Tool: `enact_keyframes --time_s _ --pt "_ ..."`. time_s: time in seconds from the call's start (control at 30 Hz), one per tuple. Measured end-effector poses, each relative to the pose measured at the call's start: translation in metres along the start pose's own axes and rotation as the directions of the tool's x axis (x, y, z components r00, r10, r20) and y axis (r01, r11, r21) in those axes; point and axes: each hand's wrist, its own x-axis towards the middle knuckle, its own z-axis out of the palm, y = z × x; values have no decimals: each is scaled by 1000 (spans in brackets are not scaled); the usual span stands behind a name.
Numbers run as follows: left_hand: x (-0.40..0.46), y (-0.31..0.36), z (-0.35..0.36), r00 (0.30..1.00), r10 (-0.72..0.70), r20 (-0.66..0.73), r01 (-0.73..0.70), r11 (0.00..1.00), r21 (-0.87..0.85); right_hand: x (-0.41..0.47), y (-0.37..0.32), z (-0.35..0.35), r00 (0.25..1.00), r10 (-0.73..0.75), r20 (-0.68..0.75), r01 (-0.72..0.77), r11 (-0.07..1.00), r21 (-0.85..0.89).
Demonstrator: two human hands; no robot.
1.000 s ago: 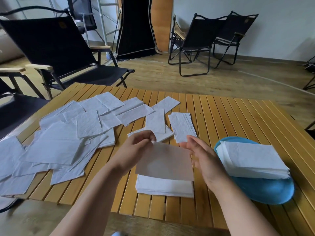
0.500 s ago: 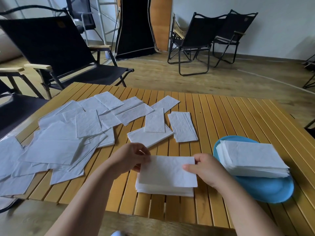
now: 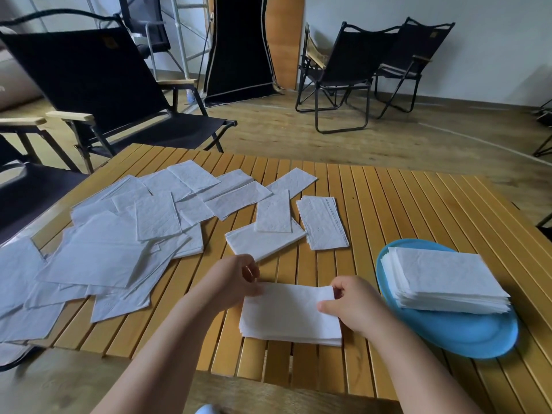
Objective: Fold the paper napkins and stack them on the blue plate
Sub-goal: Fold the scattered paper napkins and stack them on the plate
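A small pile of folded white napkins lies on the slatted wooden table in front of me. My left hand pinches the left end of the top napkin. My right hand pinches its right end, fingers curled over the edge. To the right, the blue plate carries a thick stack of folded napkins. Loose unfolded napkins are scattered over the left half of the table.
A few more napkin piles lie mid-table beyond my hands. Black folding chairs stand to the left and at the back of the room. The table's near edge runs just below my forearms.
The napkin that was held up above the pile a second ago now lies flat on it. Both hands came down with it and keep hold of its two ends.
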Motion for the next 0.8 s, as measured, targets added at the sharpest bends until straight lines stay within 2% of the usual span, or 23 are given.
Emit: enact_keyframes --time_s 0.07,0.13,0.2,0.27,0.37,0.47,0.57,0.67,0.8 --pt "0 5 3 999 24 -31 -24 1000 17 0 -1 -1 1000 9 -22 -10 1000 -27" --pt "2 10 5 991 61 -122 -59 998 17 0 -2 -1 999 18 -38 -19 999 -28" --pt "9 15 8 964 94 -250 -94 996 12 1 -2 -2 997 32 -64 -32 999 7" --pt "18 21 11 944 117 -310 -110 993 41 2 -2 -4 994 58 -90 -51 996 77" --pt "33 30 21 953 166 -253 -136 982 129 4 -3 -8 989 84 -119 -63 984 167" --pt "51 31 29 961 235 -143 -184 935 303 4 -1 -9 988 100 -116 -76 978 195" --pt "64 31 26 971 225 -76 -186 920 345 5 2 -10 990 99 -100 -79 977 196" --pt "69 31 26 970 226 -84 -179 908 379 6 2 -12 992 100 -82 -82 977 198" --pt "76 31 26 979 162 -125 -113 936 334 8 2 -10 992 97 -74 -80 974 211"
